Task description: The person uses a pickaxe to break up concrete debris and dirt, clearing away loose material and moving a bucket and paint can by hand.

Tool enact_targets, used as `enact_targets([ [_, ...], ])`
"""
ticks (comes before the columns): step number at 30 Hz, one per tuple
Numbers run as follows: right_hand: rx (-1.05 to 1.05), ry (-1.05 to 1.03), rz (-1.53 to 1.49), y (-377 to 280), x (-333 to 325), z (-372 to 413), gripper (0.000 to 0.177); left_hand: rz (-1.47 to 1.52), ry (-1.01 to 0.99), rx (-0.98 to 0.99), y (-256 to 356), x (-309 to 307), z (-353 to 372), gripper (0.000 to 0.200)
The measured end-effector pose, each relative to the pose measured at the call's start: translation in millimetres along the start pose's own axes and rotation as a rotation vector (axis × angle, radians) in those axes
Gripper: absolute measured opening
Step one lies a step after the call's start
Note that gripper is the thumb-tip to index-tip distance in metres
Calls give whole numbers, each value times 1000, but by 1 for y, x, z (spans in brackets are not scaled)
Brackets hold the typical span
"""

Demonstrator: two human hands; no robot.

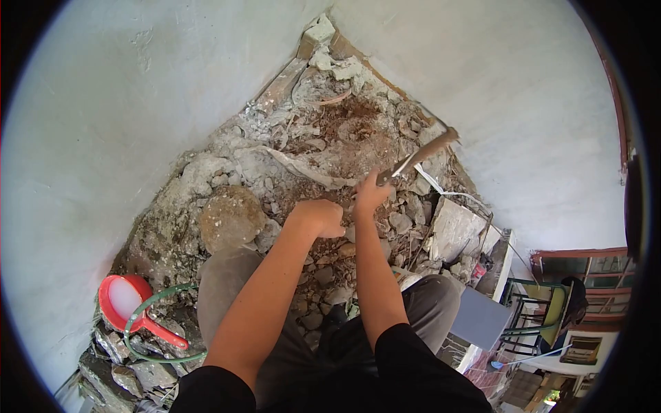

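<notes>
My right hand (372, 193) is wrapped round the handle of a tool with a long, brownish blade (432, 146), held tilted up to the right above the rubble. To its left, my left hand (321, 217) is closed low over the stones; what it holds, if anything, is hidden. The two hands are apart. Beyond them lies a patch of reddish-brown soil (354, 127) among broken stones. A pale, curved strip (303, 167) crosses the rubble just ahead of my hands. A large, rounded stone (232, 218) sits left of my left hand.
Pale walls meet at a corner ahead. A red dipper (143, 310) and a green hose (141, 349) lie at the left on rocks. Concrete slabs (456, 230), a grey panel (478, 319) and green-framed chairs (551, 316) are at the right. My knees flank my arms.
</notes>
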State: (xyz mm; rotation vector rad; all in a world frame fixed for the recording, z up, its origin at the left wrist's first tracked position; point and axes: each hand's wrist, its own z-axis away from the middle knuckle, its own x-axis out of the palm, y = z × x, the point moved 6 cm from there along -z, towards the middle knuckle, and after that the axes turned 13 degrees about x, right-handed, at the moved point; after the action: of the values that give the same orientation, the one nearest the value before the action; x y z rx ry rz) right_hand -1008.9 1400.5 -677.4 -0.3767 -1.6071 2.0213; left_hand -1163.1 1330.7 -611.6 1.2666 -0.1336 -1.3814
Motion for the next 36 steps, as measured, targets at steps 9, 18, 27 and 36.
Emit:
enact_targets([
  [9,658,-255,95,24,0,-8,23,4,0,-54,-4,-7,16,41],
  [18,118,14,-138,-19,-6,9,23,-3,22,-5,10,-5,2,40],
  [27,715,-252,-138,64,-8,-12,24,-22,60,23,17,-7,0,37],
  [36,202,5,-9,40,-12,12,20,-13,89,23,19,-9,-2,36],
])
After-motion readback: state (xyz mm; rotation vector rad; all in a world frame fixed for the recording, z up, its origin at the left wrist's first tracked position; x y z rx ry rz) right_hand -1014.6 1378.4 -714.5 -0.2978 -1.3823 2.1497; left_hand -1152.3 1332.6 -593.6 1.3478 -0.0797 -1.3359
